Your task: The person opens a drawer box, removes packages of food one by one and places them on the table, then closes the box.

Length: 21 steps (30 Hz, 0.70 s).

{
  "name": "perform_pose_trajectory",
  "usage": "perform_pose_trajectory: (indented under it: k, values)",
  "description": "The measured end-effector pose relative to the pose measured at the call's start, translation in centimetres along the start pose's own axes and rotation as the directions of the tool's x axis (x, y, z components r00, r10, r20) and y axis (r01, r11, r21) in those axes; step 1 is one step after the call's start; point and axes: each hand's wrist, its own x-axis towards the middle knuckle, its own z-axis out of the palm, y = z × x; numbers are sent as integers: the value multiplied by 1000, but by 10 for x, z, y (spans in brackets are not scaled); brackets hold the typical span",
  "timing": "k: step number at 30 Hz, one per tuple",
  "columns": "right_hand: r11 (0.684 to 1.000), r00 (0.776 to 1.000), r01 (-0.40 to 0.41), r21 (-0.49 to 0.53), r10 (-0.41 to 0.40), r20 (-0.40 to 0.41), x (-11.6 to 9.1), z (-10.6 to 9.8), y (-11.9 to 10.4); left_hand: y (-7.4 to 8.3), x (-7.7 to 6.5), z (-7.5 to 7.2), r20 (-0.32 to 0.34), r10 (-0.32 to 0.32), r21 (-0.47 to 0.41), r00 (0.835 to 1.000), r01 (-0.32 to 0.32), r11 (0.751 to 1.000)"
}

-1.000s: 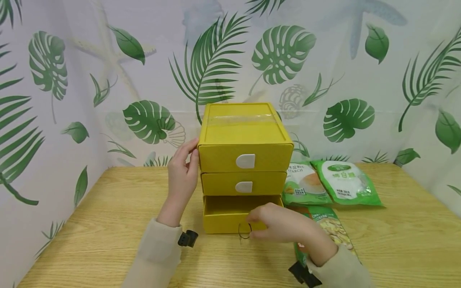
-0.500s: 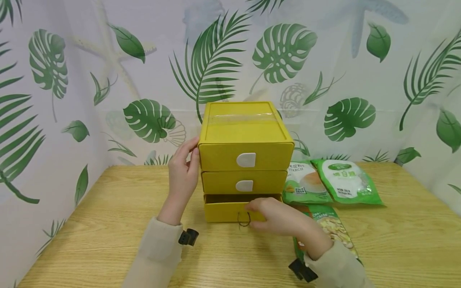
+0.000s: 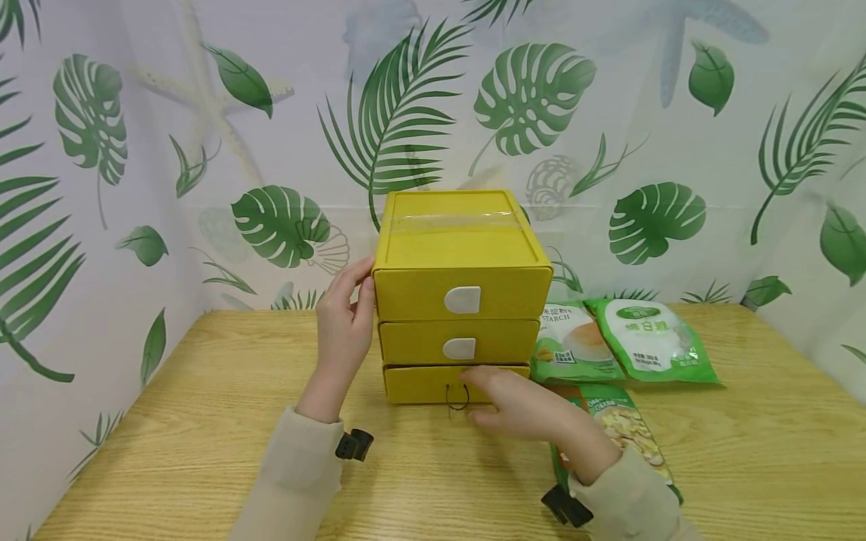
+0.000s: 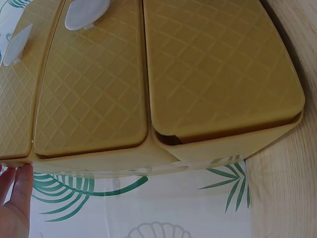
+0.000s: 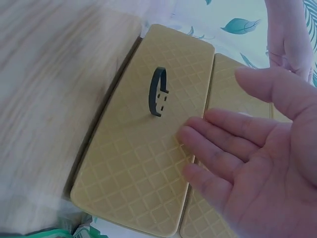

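Note:
A yellow three-drawer box (image 3: 460,244) stands on the table. My left hand (image 3: 343,323) rests against its left side near the top, fingers extended. At the bottom drawer (image 3: 411,385), the fingertips of my right hand (image 3: 524,406) touch the front panel, right of a thin black loop handle (image 5: 153,94). The right wrist view shows this palm facing the box, fingers slightly bent and holding nothing. White tabs mark the top drawer (image 3: 406,294) and middle drawer (image 3: 406,342). In the left wrist view a small dark gap shows at the bottom drawer's (image 4: 223,64) edge.
Right of the box lie a green-and-white starch bag (image 3: 575,346) and another green-edged white bag (image 3: 652,342). A green food packet (image 3: 629,424) lies nearer, partly behind my right forearm. A leaf-patterned cloth (image 3: 419,90) hangs behind the wooden table (image 3: 203,421).
The bottom drawer has slid back into the box, from well out to nearly flush, with my right hand moving along against its front. My left hand has stayed on the box's side.

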Motion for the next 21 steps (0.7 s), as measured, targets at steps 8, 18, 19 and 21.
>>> perform_pose_trajectory:
  k: [8,18,19,21]
  values:
    - [1000,1000,-19,0,19,16,0,2,1,0,0,0,3,2,14,1000,-2,1000]
    - [1000,1000,-6,11,6,-6,-12,2,-10,8,-6,-18,164,-124,76,979,113,991]
    - [1000,1000,1,7,-1,-18,-14,1,-11,11,-8,-20,179,-133,83,975,120,989]
    - [1000,999,18,-4,-18,-51,-18,0,-14,16,-12,-22,202,-128,95,971,110,989]
